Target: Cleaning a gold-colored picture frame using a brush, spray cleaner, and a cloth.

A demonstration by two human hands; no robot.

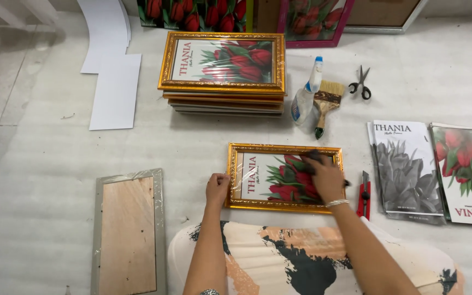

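Note:
A gold picture frame (279,149) with a red tulip print lies flat on the white foam sheet just in front of me. My left hand (217,188) grips its left edge, fingers curled over the gold moulding. My right hand (325,178) lies on the glass at the frame's right side, pressing a small dark thing, which is mostly hidden under the fingers. A silver bracelet sits on that wrist.
A stack of gold frames (222,74) stands behind. A spray bottle (306,94), a paintbrush (327,104) and scissors (360,83) lie right of it. A red utility knife (364,194), printed sheets (408,169) and tulip prints (465,172) are at right. A silver frame lies face down (128,232) at left; white boards (114,90) behind.

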